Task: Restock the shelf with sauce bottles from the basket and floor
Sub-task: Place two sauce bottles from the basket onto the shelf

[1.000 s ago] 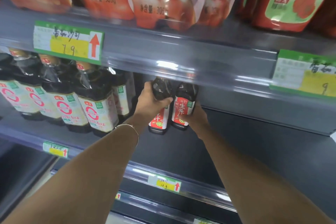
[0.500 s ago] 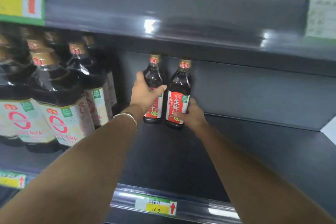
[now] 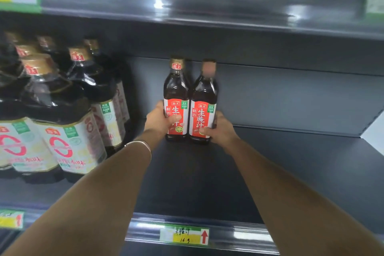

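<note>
Two slim dark sauce bottles with red labels stand side by side at the back of the dark shelf (image 3: 291, 168). My left hand (image 3: 159, 120) wraps the left sauce bottle (image 3: 176, 93) at its label, thumb across the front. My right hand (image 3: 220, 131) grips the right sauce bottle (image 3: 204, 97) low on its label. Both bottles are upright, touching each other, with their bases on the shelf. A thin bracelet (image 3: 143, 144) circles my left wrist. No basket or floor is in view.
Several large dark bottles with white labels (image 3: 62, 122) crowd the shelf's left side. The upper shelf's edge (image 3: 207, 6) hangs close above the bottle caps. A price tag (image 3: 184, 235) sits on the front rail. Bare shelf stretches to the right of the two bottles.
The view has dropped and come closer to the shelf. The two bottles stay upright at the back, and both hands have slid lower on their labels.
</note>
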Demonstrator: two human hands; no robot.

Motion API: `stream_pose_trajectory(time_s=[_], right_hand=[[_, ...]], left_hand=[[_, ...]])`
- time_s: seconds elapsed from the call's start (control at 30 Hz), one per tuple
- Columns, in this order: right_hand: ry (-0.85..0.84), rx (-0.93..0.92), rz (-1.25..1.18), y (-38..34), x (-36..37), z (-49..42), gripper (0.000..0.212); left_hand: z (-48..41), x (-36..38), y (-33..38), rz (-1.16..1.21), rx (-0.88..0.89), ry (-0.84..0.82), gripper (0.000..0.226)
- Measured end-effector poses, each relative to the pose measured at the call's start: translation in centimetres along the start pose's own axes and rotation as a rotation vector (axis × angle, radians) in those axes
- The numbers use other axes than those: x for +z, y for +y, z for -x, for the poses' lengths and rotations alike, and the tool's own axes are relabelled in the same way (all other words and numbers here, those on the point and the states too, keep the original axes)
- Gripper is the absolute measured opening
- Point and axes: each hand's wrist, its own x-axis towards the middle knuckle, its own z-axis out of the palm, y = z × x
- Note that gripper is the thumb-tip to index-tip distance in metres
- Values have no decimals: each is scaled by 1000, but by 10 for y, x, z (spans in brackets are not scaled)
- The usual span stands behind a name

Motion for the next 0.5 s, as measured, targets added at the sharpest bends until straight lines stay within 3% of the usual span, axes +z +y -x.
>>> stream_pose_trajectory(time_s=[0.4, 0.5], right_hand=[[12, 25, 12, 0, 2, 2, 49], [36, 59, 25, 0, 4, 5, 74]], left_hand=[[1, -5, 2, -7, 0, -59, 52], [4, -6, 2, -36, 10, -50, 53]])
